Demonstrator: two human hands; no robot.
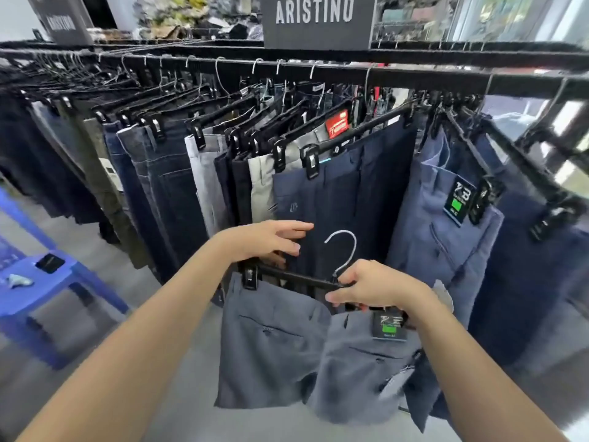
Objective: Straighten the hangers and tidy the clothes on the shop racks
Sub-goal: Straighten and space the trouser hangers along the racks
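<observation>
Two hands meet one black plastic clip hanger (296, 279) with a silver wire hook: left hand (271, 240), fingers loosely straight, just above its left end; right hand (369, 288) pinches the bar beside the hook, grey trousers (271, 346) hanging below.

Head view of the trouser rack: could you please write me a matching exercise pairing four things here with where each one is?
Things:
1. grey trousers
2. red tag
3. blue stool
4. ARISTINO sign

Places:
A. standing above the rail
B. on the floor, far left
C. off the rail, on a hanger gripped by the right hand
D. up among the hung pairs on the rail

Pairs: 1-C, 2-D, 3-B, 4-A.
</observation>
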